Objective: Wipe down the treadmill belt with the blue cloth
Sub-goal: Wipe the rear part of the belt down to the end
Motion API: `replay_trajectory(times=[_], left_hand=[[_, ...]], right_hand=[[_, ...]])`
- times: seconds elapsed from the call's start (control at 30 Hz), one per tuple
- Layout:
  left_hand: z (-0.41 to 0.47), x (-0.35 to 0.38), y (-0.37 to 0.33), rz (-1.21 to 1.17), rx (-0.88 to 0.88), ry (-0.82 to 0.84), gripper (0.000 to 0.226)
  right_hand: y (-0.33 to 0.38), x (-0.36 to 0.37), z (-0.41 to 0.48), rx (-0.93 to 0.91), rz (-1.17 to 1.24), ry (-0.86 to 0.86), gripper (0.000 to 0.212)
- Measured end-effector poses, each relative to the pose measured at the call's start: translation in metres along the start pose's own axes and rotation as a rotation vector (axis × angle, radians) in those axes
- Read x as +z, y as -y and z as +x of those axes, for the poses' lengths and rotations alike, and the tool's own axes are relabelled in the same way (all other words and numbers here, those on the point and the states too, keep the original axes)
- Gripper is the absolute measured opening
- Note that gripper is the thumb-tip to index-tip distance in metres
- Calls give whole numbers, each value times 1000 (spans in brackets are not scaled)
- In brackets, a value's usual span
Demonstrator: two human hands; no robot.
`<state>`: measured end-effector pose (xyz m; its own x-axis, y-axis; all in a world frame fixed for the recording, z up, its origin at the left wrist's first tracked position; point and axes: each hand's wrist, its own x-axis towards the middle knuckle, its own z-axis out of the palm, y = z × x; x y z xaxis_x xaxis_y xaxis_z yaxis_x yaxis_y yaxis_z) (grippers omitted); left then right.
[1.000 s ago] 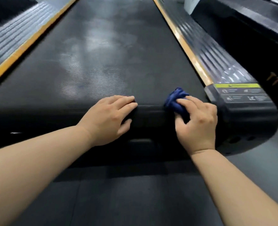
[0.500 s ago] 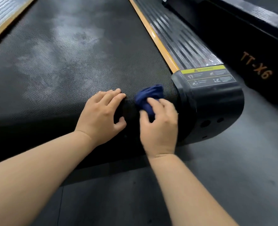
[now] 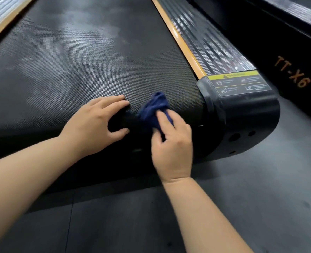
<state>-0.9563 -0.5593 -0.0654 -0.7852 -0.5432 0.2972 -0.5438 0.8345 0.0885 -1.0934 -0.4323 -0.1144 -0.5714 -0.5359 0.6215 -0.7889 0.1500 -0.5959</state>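
The black textured treadmill belt [image 3: 89, 57] fills the upper left, with pale dusty smears along its middle. A bunched dark blue cloth [image 3: 155, 106] lies against the belt's rear curved edge, near the right side. My right hand [image 3: 173, 143] grips the cloth, fingers curled over it, and presses it onto the belt's rounded end. My left hand [image 3: 94, 125] rests on the same rear edge just left of the cloth, fingers straight on top and thumb below the edge.
A ribbed grey side rail [image 3: 204, 39] with an orange strip runs along the belt's right side. It ends in a black end cap [image 3: 242, 121] bearing a yellow warning label. Another black machine marked TT-X6 [image 3: 291, 73] stands to the right. Dark rubber flooring [image 3: 260, 198] lies below.
My right hand has slid the cloth leftward along the belt's rear edge, from beside the end cap toward my left hand. The view has swung left and closer.
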Motion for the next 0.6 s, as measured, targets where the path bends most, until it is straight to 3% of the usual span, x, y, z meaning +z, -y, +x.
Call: replay_trajectory(times=[0.13, 0.3, 0.6], left_hand=[[-14, 2, 15, 10, 51, -8, 74], [-16, 10, 18, 11, 70, -11, 75], [-18, 13, 19, -5, 92, -86, 73]], right_hand=[[-33, -20, 4, 183, -126, -172, 42], [-17, -4, -6, 295, -29, -159, 43], [-26, -10, -8, 213, -51, -163, 41]])
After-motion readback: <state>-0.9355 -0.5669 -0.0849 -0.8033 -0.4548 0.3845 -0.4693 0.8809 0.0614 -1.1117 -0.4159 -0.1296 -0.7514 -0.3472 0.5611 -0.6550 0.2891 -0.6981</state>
